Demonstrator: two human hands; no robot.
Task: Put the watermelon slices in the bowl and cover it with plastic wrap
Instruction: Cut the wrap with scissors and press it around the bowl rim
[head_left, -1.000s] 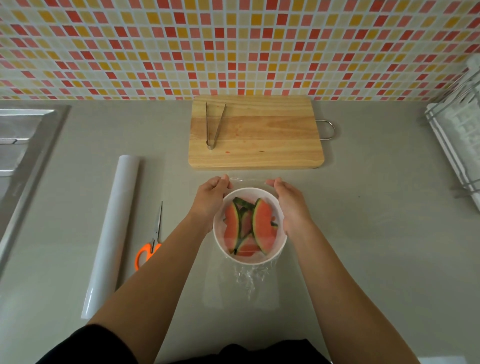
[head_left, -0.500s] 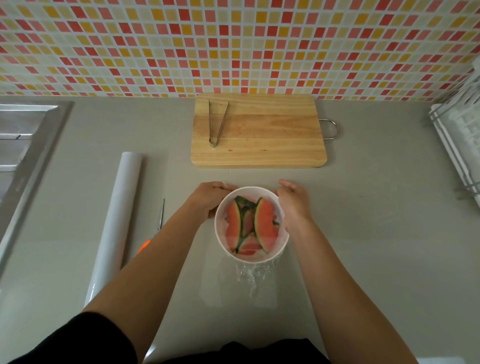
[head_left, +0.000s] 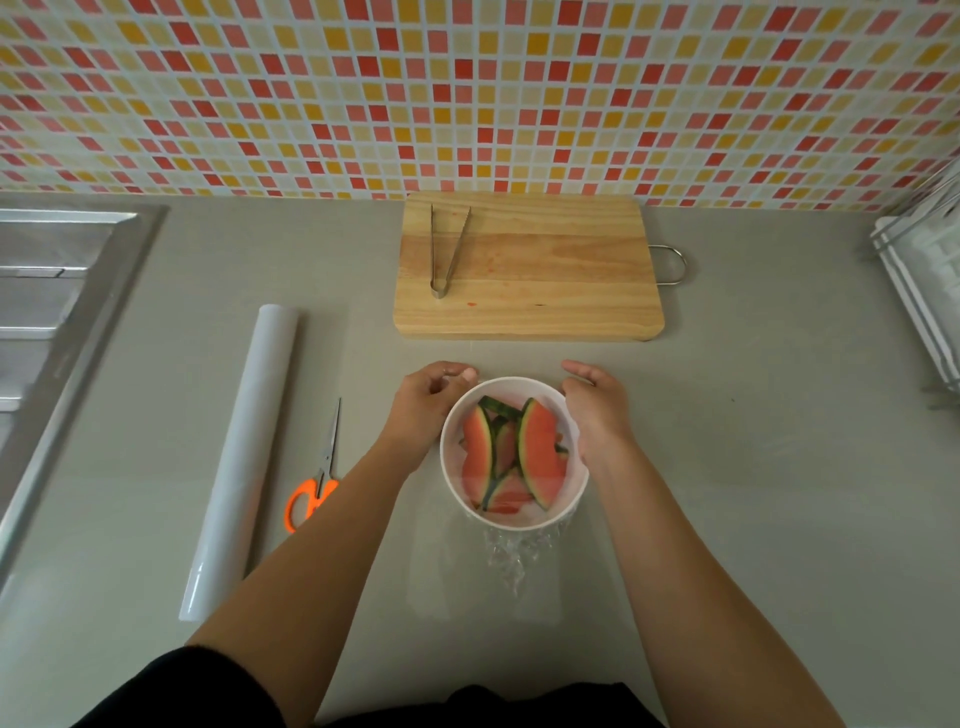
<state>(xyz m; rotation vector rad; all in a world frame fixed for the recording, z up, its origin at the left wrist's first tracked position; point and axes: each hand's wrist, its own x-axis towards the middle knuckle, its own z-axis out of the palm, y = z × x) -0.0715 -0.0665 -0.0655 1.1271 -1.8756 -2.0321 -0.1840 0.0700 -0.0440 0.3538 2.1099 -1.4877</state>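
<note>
Head view, nearest edge: black sleeves and two bare forearms reaching forward over a grey countertop (head_left: 779, 467). Just ahead of them, loose crinkled clear plastic wrap (head_left: 506, 558) spilling from the near rim of a round white bowl (head_left: 451, 480) onto the counter. Inside the bowl, red watermelon slices with green rinds (head_left: 537, 452), leaning on one another, seen through a faint film across the top. Left hand (head_left: 428, 400) against the bowl's far-left rim, fingers curled and pinched at the edge; whether gripping film or only pressing on it, cannot tell. Right hand (head_left: 595, 410) flat along the bowl's right side, fingers extended and slack, wrapping the wall rather than clenched. To the left, orange-handled scissors (head_left: 317, 480) lying closed, blades pointing away, just beside a long white roll of wrap (head_left: 241, 467) lying lengthwise. Further left, a stainless steel sink drainboard (head_left: 62, 312). Beyond the bowl, a rectangular wooden cutting board with a metal loop handle (head_left: 545, 270), red juice spots on it, and metal tongs (head_left: 444, 252) resting on its left part. At far right, a white wire dish rack (head_left: 919, 291). Behind everything, a mosaic wall of red, orange, yellow and cream tiles (head_left: 467, 93).
</note>
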